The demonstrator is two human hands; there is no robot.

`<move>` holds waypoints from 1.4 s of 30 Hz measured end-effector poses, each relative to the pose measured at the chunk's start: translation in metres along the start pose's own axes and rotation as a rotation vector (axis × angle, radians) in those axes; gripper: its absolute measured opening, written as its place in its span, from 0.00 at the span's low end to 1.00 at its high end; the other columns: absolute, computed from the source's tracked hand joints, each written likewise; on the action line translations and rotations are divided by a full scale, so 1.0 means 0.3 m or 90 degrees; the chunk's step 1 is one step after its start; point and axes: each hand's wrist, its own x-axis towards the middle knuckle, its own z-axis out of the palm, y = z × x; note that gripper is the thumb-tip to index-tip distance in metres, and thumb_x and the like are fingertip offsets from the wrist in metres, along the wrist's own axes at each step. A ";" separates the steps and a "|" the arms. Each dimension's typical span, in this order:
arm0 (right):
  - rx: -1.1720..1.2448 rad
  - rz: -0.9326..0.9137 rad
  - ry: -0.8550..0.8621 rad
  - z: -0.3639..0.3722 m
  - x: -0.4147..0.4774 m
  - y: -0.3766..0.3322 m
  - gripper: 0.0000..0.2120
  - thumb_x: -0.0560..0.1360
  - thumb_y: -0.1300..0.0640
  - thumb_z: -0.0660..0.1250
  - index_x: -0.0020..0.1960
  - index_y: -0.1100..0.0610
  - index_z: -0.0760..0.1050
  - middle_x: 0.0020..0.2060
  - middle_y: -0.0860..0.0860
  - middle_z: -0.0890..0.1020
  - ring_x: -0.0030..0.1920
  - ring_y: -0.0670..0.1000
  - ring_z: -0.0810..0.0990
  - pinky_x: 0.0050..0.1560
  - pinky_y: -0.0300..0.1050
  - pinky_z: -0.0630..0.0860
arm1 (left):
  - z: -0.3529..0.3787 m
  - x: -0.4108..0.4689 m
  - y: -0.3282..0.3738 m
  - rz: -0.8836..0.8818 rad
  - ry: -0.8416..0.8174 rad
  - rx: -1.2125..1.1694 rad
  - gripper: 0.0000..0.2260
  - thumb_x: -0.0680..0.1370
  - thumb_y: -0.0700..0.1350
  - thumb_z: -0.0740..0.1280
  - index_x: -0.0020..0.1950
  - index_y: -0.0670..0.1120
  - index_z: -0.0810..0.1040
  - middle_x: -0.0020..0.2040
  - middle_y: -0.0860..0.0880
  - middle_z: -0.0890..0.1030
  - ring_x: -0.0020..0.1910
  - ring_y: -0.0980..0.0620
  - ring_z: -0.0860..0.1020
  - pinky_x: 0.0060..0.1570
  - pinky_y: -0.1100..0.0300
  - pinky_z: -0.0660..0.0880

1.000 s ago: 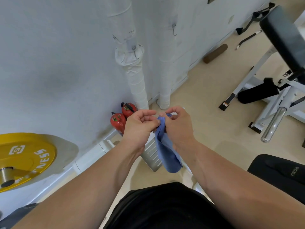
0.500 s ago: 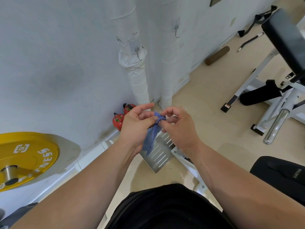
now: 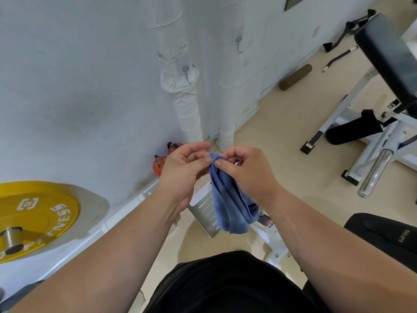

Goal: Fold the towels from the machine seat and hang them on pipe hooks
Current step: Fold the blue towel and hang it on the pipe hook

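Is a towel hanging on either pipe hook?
No: the lower hook and upper hook are bare; the left hand and right hand pinch the blue towel.

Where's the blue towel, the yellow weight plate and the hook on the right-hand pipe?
blue towel (image 3: 228,199), head view, middle of the hanging cloth.
yellow weight plate (image 3: 38,221), head view, its printed yellow face.
hook (image 3: 239,45), head view, its thin metal shank.

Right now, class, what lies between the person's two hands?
Head view: the bunched top of the blue towel, pinched by the left hand and right hand; the rest hangs below.
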 end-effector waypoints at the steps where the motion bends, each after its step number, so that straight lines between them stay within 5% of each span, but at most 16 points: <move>1: -0.004 0.003 -0.006 -0.002 0.003 -0.002 0.06 0.73 0.59 0.77 0.40 0.59 0.82 0.27 0.45 0.79 0.28 0.40 0.74 0.33 0.31 0.71 | 0.001 -0.002 0.003 0.001 0.000 0.006 0.12 0.77 0.29 0.68 0.57 0.39 0.80 0.42 0.43 0.83 0.31 0.51 0.80 0.27 0.66 0.73; 11: -0.123 -0.074 -0.029 0.009 0.043 0.025 0.06 0.70 0.61 0.79 0.41 0.60 0.82 0.33 0.50 0.82 0.33 0.42 0.76 0.37 0.31 0.71 | 0.002 0.013 0.001 0.087 0.060 0.163 0.12 0.74 0.30 0.72 0.47 0.48 0.85 0.41 0.44 0.84 0.36 0.54 0.81 0.35 0.64 0.76; 16: -0.407 -0.104 -0.185 -0.030 0.102 0.120 0.08 0.68 0.56 0.74 0.36 0.55 0.76 0.30 0.52 0.78 0.35 0.56 0.74 0.39 0.50 0.73 | -0.072 0.064 0.041 0.142 0.092 0.257 0.13 0.76 0.31 0.69 0.48 0.49 0.84 0.45 0.42 0.85 0.41 0.55 0.81 0.47 0.64 0.79; 19: -0.606 -0.127 -0.253 -0.042 0.134 0.126 0.17 0.68 0.58 0.69 0.28 0.54 0.62 0.24 0.50 0.64 0.32 0.56 0.65 0.35 0.48 0.66 | -0.146 0.101 0.091 0.204 0.128 0.331 0.13 0.76 0.34 0.70 0.48 0.52 0.85 0.43 0.50 0.84 0.40 0.60 0.81 0.47 0.63 0.79; 21: -0.752 -0.125 -0.297 -0.039 0.146 0.123 0.18 0.70 0.55 0.67 0.29 0.53 0.61 0.26 0.49 0.64 0.39 0.57 0.72 0.40 0.47 0.70 | -0.190 0.124 0.128 0.238 0.165 0.341 0.12 0.76 0.34 0.70 0.49 0.52 0.85 0.42 0.52 0.84 0.40 0.61 0.81 0.48 0.65 0.79; 24: -0.906 -0.074 -0.347 -0.041 0.164 0.132 0.11 0.75 0.51 0.63 0.35 0.51 0.70 0.32 0.45 0.68 0.54 0.55 0.74 0.55 0.51 0.70 | -0.251 0.152 0.176 0.277 0.199 0.355 0.12 0.76 0.33 0.69 0.49 0.50 0.84 0.42 0.53 0.83 0.39 0.64 0.80 0.46 0.69 0.77; 29: -1.084 -0.076 -0.329 -0.100 0.198 0.122 0.12 0.80 0.53 0.60 0.59 0.49 0.79 0.53 0.49 0.78 0.62 0.55 0.71 0.60 0.52 0.64 | -0.373 0.162 0.203 0.258 0.194 0.534 0.11 0.79 0.36 0.68 0.52 0.51 0.84 0.47 0.52 0.82 0.45 0.55 0.79 0.50 0.64 0.75; 35: -1.027 -0.130 -0.181 -0.180 0.263 0.060 0.15 0.82 0.47 0.58 0.57 0.52 0.81 0.54 0.52 0.80 0.56 0.57 0.77 0.53 0.49 0.70 | -0.487 0.166 0.179 0.330 0.111 0.840 0.13 0.80 0.33 0.64 0.59 0.42 0.84 0.53 0.44 0.81 0.52 0.46 0.78 0.57 0.60 0.70; 39: -0.620 -0.076 -0.031 -0.214 0.295 -0.016 0.08 0.77 0.53 0.71 0.46 0.57 0.85 0.41 0.54 0.84 0.43 0.55 0.81 0.44 0.46 0.74 | -0.521 0.177 0.171 0.263 0.083 0.915 0.14 0.80 0.32 0.61 0.56 0.41 0.85 0.51 0.41 0.80 0.54 0.40 0.77 0.53 0.56 0.69; 42: -0.307 0.008 0.018 -0.227 0.280 -0.089 0.07 0.71 0.56 0.78 0.40 0.58 0.83 0.34 0.50 0.82 0.35 0.46 0.78 0.38 0.38 0.72 | -0.501 0.178 0.186 0.200 0.140 0.817 0.13 0.80 0.33 0.61 0.52 0.42 0.85 0.49 0.44 0.80 0.49 0.44 0.76 0.47 0.57 0.70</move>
